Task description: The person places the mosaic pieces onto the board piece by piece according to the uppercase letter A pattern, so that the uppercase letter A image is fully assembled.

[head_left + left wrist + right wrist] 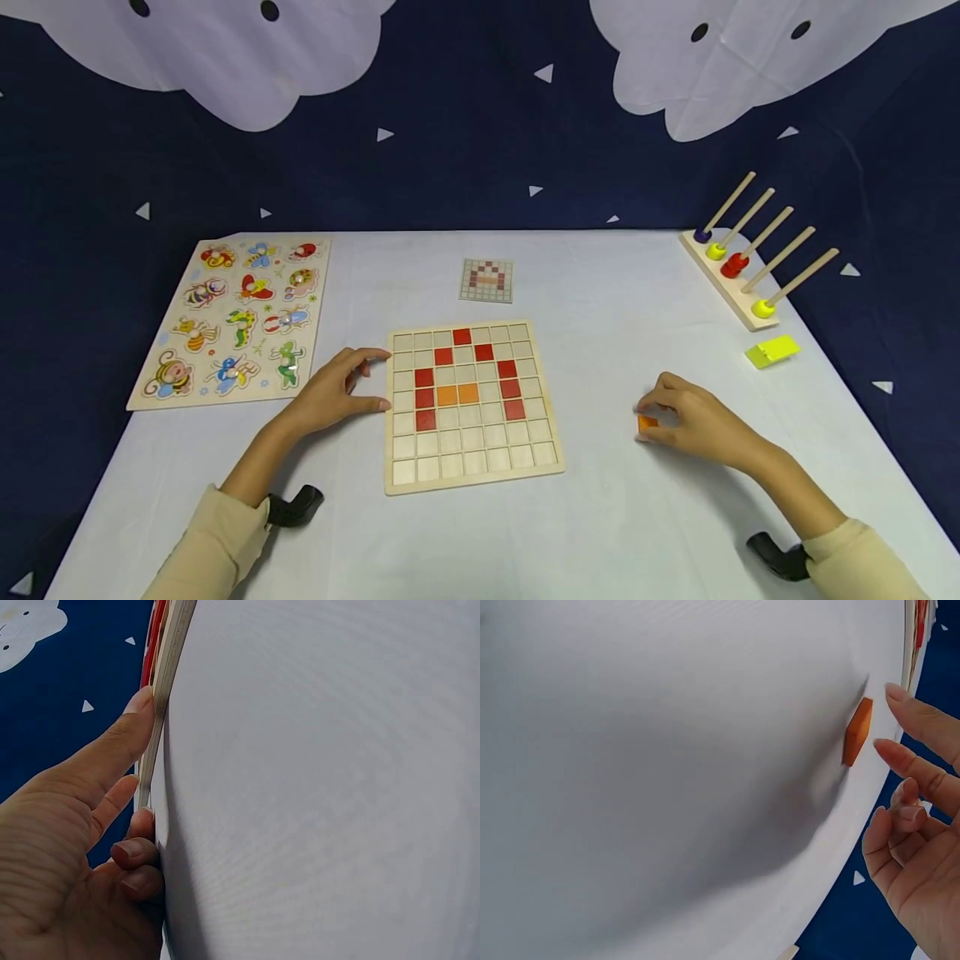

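A wooden grid board lies in the middle of the table, with several red tiles and two orange tiles set in its squares. My left hand touches the board's left edge with thumb and fingertips spread apart; the left wrist view shows the thumb against that edge. Off to the right, a loose orange tile lies on the white cloth. My right hand is beside this tile, thumb and forefinger parted around it. In the right wrist view a small gap separates the fingertips from the tile.
Above the board lies a small pattern card. An insect peg puzzle sits at left. At right stand a peg stacker with colored beads and a yellow-green block. A dark patterned cloth borders the table's back.
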`<state>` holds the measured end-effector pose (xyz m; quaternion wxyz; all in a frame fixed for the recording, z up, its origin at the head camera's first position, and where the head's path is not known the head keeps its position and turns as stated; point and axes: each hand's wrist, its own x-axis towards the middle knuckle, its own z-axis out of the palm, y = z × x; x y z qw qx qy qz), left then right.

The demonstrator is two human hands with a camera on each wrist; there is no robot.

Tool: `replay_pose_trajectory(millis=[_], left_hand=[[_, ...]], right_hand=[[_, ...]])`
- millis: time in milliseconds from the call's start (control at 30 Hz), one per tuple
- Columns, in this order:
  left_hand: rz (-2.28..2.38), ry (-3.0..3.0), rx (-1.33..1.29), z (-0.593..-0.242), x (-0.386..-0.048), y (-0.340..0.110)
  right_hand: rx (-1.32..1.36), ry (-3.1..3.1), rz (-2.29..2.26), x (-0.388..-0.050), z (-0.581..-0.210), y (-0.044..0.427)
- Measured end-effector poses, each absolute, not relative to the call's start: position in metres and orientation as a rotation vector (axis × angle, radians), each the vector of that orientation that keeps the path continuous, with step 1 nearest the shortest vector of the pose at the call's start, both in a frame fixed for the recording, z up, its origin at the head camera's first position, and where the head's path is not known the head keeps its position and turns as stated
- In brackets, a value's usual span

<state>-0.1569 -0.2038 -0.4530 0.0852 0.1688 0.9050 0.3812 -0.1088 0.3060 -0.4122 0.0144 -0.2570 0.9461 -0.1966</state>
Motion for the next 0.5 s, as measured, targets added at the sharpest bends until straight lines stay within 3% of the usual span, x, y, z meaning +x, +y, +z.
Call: replay_pose_trajectory(millis=[333, 500], left_hand=[[1.146, 2.698, 0.502, -0.4499, -0.1568, -0.2041], [1.156, 2.690, 0.501, -0.4506, -0.1571, -0.2035]], right_hand=[[-0.738, 2.919, -0.523, -0.1076, -0.4141, 0.3135], [-0.830, 2.914, -0.544, -0.1103, -0.4173, 0.3098]])
